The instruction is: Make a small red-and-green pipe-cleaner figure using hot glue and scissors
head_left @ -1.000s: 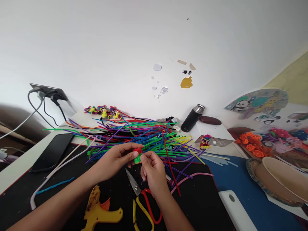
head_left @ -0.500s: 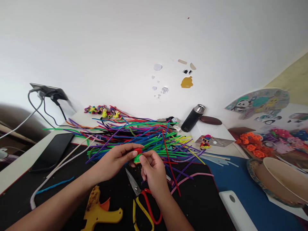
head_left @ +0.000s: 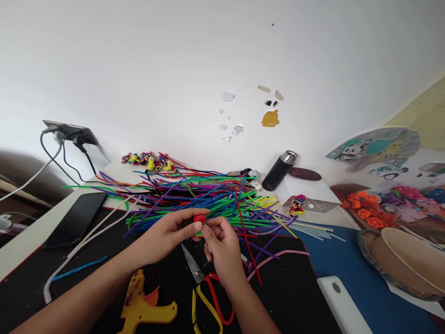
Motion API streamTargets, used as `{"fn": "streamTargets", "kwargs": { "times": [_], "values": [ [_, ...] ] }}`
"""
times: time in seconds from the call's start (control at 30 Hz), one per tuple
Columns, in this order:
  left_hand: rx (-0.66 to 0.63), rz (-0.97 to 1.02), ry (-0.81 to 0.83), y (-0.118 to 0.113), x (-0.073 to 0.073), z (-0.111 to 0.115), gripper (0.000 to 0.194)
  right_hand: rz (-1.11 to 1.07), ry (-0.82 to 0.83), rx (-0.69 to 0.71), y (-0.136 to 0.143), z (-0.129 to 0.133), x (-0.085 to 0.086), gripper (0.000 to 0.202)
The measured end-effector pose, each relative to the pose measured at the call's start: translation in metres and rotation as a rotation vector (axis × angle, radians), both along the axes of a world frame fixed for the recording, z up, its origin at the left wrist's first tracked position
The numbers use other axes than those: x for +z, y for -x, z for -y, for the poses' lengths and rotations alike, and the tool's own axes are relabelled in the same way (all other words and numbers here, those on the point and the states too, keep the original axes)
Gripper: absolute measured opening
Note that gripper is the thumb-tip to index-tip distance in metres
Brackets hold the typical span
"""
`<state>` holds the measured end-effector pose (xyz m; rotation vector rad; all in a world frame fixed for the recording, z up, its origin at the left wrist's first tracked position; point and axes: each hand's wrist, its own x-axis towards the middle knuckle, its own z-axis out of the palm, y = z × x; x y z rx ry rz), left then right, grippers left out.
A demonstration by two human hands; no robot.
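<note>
A small red and green piece (head_left: 199,218), seemingly made of coiled pipe cleaner, is pinched between both hands above the black mat. My left hand (head_left: 177,229) grips its left side with thumb and fingers. From the right, my right hand (head_left: 219,239) has thumb and fingertips closed on the green part, which is mostly hidden. Below the hands lie scissors (head_left: 197,274) with one yellow and one red handle. A yellow glue gun (head_left: 146,313) rests under my left forearm. Behind the hands spreads a heap of colourful pipe cleaners (head_left: 194,199).
A black phone (head_left: 76,218) lies left, near a blue pipe cleaner (head_left: 79,268). Several small figures (head_left: 149,161) sit by the wall; another figure (head_left: 298,204) stands right. A black flask (head_left: 279,171) leans at the back. At right are a white device (head_left: 342,301) and a bowl (head_left: 413,260).
The red and green piece has turned in my fingers, so more red and less green shows. Both hands stay in nearly the same place.
</note>
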<state>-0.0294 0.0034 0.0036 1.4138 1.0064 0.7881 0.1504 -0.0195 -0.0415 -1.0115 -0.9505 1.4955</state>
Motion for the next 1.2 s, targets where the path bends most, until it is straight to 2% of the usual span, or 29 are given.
{"fn": "streamTargets", "kwargs": {
  "times": [0.23, 0.53, 0.67, 0.83, 0.97, 1.2],
  "values": [
    [0.027, -0.021, -0.008, -0.003, -0.001, -0.001, 0.056, -0.014, -0.002, 0.005, 0.002, 0.0, -0.005, 0.048],
    [0.088, -0.116, -0.118, -0.003, 0.006, -0.003, 0.048, -0.013, 0.031, 0.014, -0.003, -0.002, 0.003, 0.055],
    [0.101, -0.134, -0.128, -0.004, 0.001, -0.003, 0.049, -0.02, 0.021, 0.0, -0.003, -0.003, 0.0, 0.058],
    [0.115, -0.123, -0.096, -0.004, -0.008, -0.003, 0.062, -0.034, 0.003, -0.034, -0.003, -0.005, 0.0, 0.059],
    [0.144, -0.219, -0.175, -0.004, -0.011, -0.003, 0.059, -0.037, -0.026, -0.058, -0.003, -0.002, 0.004, 0.056],
    [0.115, -0.284, -0.217, -0.007, -0.005, 0.002, 0.054, 0.033, -0.071, -0.069, 0.0, 0.003, 0.008, 0.045]
  ]
}}
